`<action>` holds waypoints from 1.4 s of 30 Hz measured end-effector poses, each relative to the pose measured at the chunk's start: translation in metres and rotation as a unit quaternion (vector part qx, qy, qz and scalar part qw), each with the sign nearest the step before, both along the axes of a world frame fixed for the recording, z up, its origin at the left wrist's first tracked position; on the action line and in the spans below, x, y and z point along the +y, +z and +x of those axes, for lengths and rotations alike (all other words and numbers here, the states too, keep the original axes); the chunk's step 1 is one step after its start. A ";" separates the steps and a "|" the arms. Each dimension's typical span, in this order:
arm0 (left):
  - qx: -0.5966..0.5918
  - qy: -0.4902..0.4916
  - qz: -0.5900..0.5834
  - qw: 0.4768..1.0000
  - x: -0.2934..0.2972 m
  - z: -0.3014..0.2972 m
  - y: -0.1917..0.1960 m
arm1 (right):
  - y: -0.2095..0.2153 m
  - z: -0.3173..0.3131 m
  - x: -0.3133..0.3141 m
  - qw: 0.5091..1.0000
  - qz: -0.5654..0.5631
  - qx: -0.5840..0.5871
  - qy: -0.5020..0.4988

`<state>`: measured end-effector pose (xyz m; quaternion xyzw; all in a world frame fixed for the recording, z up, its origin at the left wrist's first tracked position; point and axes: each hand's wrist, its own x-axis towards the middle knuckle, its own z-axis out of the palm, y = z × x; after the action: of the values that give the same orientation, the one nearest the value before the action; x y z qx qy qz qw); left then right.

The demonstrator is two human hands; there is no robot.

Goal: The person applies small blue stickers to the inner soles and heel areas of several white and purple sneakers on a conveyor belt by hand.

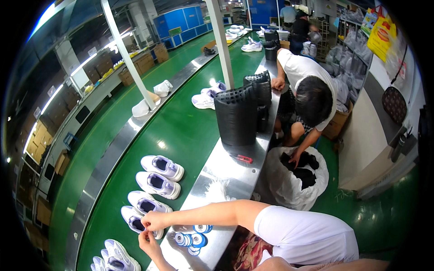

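Note:
My right hand (154,221) reaches across the metal ledge, its fingers pinched together over the near pair of white-and-lavender sneakers (135,220). Just below it, my left hand (149,245) is also closed, thumb and fingers meeting close to the right fingertips. Whatever lies between the fingers is too small to make out. Another pair of sneakers (158,183) stands just beyond, and more sneakers (118,257) are at the lower left. Beside my right forearm lie several blue-and-white rolls (198,239) on the ledge.
A clump of white strings (218,189) and a red-handled cutter (244,159) lie on the metal ledge (210,169). Tall black holed containers (235,117) stand farther along. A co-worker (314,97) bends over a white bag (275,180) of black items. Two white posts (220,45) rise beyond.

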<state>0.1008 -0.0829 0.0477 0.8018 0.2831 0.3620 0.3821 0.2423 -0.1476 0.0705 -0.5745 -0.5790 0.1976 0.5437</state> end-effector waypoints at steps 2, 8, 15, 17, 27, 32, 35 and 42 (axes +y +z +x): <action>0.014 0.002 0.018 1.000 -0.003 0.001 0.002 | -0.006 -0.001 0.003 1.000 -0.006 -0.027 0.003; 0.005 -0.010 0.003 1.000 -0.003 -0.011 0.001 | -0.011 -0.005 0.016 0.999 -0.039 -0.031 0.021; 0.031 0.019 0.075 0.997 -0.013 -0.003 0.019 | -0.002 -0.003 0.011 0.999 -0.026 0.032 0.031; 0.012 0.029 0.065 0.997 -0.014 -0.003 0.017 | 0.002 -0.006 0.009 0.998 -0.034 0.026 0.048; 0.041 0.213 0.094 0.972 -0.038 -0.002 0.002 | 0.030 0.012 -0.025 0.966 -0.065 -0.204 -0.149; 0.117 0.174 -0.020 0.978 -0.026 0.015 -0.002 | -0.004 0.022 -0.019 0.960 -0.159 -0.206 -0.101; 0.038 0.156 -0.052 0.986 0.008 0.023 -0.008 | -0.021 0.028 0.005 0.991 -0.075 -0.109 -0.025; 0.000 0.243 0.050 0.969 -0.009 -0.001 0.008 | 0.046 0.096 -0.063 0.996 -0.037 -0.033 -0.080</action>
<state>0.0998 -0.0922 0.0560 0.7268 0.4516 0.4574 0.2422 0.3381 -0.2110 0.1166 -0.6452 -0.5410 0.1556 0.5166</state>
